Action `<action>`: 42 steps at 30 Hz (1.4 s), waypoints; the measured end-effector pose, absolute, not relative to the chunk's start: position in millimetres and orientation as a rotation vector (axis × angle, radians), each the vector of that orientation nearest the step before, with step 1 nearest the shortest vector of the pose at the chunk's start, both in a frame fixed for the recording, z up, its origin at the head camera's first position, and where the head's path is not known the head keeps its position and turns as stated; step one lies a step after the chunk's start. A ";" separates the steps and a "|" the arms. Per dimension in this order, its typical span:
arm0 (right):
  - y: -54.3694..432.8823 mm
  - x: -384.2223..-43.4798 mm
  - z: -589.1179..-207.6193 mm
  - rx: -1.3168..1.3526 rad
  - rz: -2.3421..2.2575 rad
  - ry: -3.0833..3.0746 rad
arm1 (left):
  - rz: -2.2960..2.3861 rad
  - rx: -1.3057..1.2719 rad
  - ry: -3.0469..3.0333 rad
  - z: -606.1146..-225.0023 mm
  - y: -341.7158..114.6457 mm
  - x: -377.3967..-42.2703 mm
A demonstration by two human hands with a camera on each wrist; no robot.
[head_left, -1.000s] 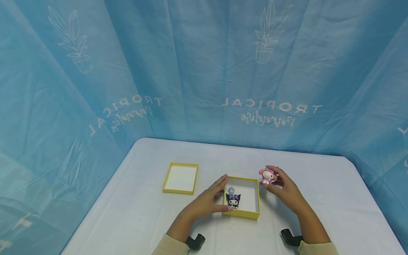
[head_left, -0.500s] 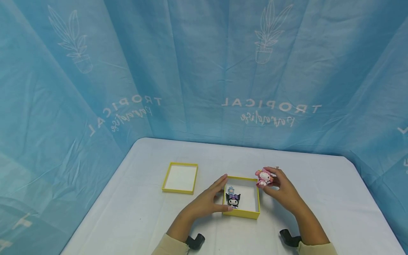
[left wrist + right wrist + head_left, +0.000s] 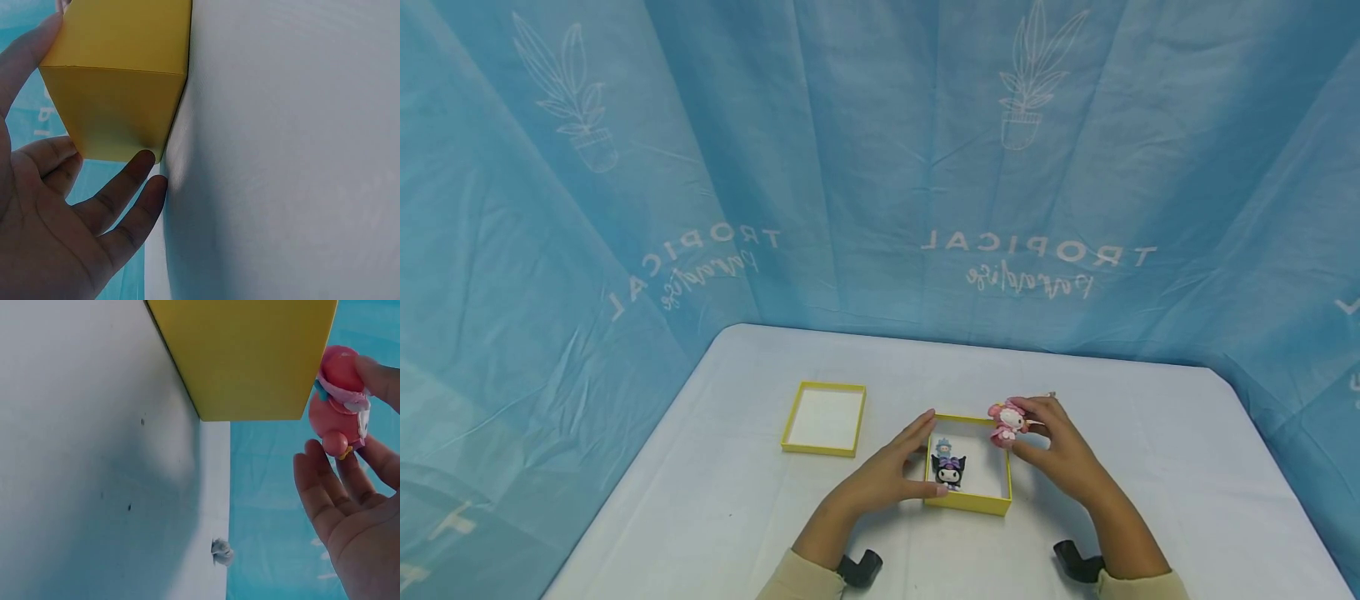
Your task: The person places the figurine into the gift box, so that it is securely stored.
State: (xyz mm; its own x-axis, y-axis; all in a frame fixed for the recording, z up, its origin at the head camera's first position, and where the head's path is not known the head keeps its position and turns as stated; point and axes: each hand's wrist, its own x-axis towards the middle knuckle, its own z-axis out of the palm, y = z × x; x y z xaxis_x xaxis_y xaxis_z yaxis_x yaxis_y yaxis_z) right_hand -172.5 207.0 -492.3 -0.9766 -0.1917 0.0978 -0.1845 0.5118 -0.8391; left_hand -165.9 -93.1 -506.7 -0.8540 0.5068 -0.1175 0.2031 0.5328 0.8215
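A yellow box [image 3: 970, 502] with a white inside stands on the table. My left hand [image 3: 887, 477] holds its left side, thumb at the front wall and fingers along the left and far side; the left wrist view shows several fingertips [image 3: 145, 159] against the yellow wall. In the box are a black-and-white figurine [image 3: 949, 475] with a purple bow and a smaller light-blue figurine [image 3: 943, 449] behind it. My right hand [image 3: 1058, 446] pinches a pink-hooded figurine [image 3: 1008, 420] over the box's right far rim. In the right wrist view this pink figurine [image 3: 340, 403] is beside the yellow wall.
A shallow yellow-rimmed lid [image 3: 823, 419] lies left of the box, white inside up. Behind my right hand stands a small greyish thing [image 3: 222, 551] on the white-covered table [image 3: 737, 475]. A blue printed curtain [image 3: 865, 167] hangs behind the table.
My right hand has moved left with the pink figurine, from right of the box to over its right far rim, turning it a little. My left hand and the box have stayed put.
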 end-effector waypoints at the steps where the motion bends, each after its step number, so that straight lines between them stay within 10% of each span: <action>1: 205.9 -172.2 -492.3 -0.341 -1.500 2.728 | 1.239 0.586 2.433 -506.7 -93.0 -166.0; 42: 181.5 -172.7 -495.8 -0.517 -1.195 2.798 | 1.230 0.607 2.440 -505.5 -94.0 -165.0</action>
State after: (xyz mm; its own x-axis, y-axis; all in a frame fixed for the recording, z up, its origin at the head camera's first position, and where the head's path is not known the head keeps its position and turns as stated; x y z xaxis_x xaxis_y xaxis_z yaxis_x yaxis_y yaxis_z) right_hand -172.7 181.5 -495.8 -0.9425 -0.3247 0.0794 -0.2819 0.6444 -0.7109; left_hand -165.0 -94.0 -505.5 -0.8506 0.5146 -0.1078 0.2192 0.5336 0.8168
